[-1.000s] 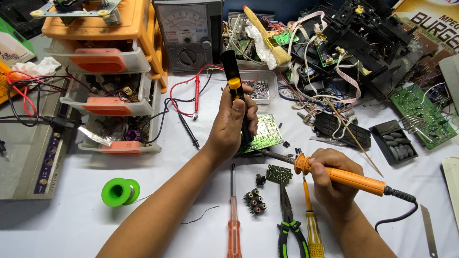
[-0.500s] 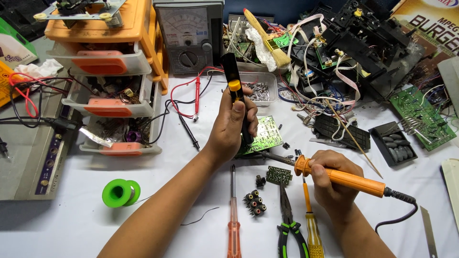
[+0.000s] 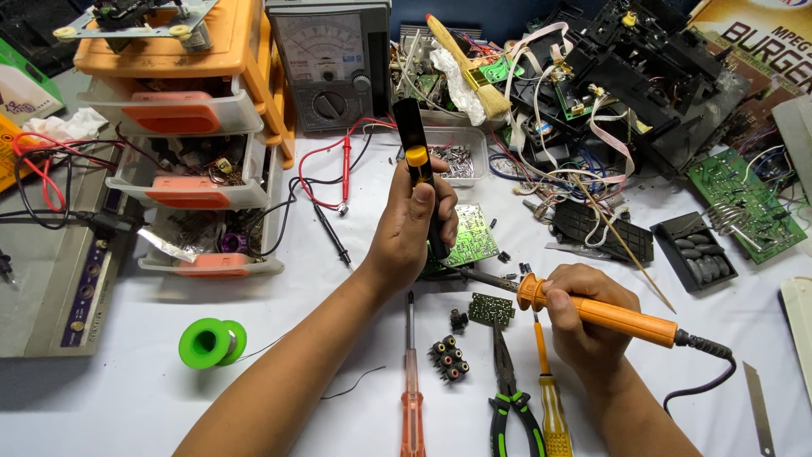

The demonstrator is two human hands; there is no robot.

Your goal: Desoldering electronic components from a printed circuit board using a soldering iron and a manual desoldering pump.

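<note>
Circuit board point(image 3: 470, 237), green and small, flat on the white worktop point(image 3: 127, 398) near the middle of the head view, partly hidden behind the left hand point(image 3: 410, 228). Left hand's fingers point(image 3: 448, 216) wrapped tight around a black desoldering pump point(image 3: 420, 173) with a yellow button, held nearly upright, its lower end down at the board. Right hand point(image 3: 588, 317) just right of the board, fingers pressed closed around the orange handle of a soldering iron point(image 3: 605, 313), metal tip point(image 3: 482, 278) pointing left toward the board's lower edge; contact between tip and board hard to tell. Black cord from the iron's handle trailing off to the right.

Below the hands, on the worktop: a smaller dark circuit board point(image 3: 491, 310), a block of round jacks point(image 3: 448, 357), a red-handled screwdriver point(image 3: 412, 398), green-handled pliers point(image 3: 512, 398) and a yellow-handled screwdriver point(image 3: 550, 398). Green spool of solder point(image 3: 211, 342) well to the left. Farther back: an analogue multimeter point(image 3: 330, 72) with red and black probe leads, an orange drawer unit point(image 3: 182, 110), a paintbrush point(image 3: 469, 68), and a heap of black parts and wires point(image 3: 626, 76).
</note>
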